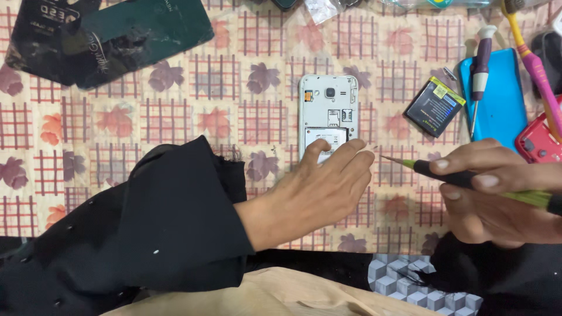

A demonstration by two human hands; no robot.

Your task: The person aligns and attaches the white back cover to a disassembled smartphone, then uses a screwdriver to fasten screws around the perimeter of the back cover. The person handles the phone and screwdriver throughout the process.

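My desk [175, 117] wears a checked floral cloth; on it lies the white phone [328, 114], back cover off and battery bay bare. My left hand [319, 190] rests open, fingers spread over its lower end. My right hand [497, 196] grips a green-and-black screwdriver [468, 182], tip just beside the phone. I judge I'm steadying it for unscrewing; the tip must seat squarely in a screw.
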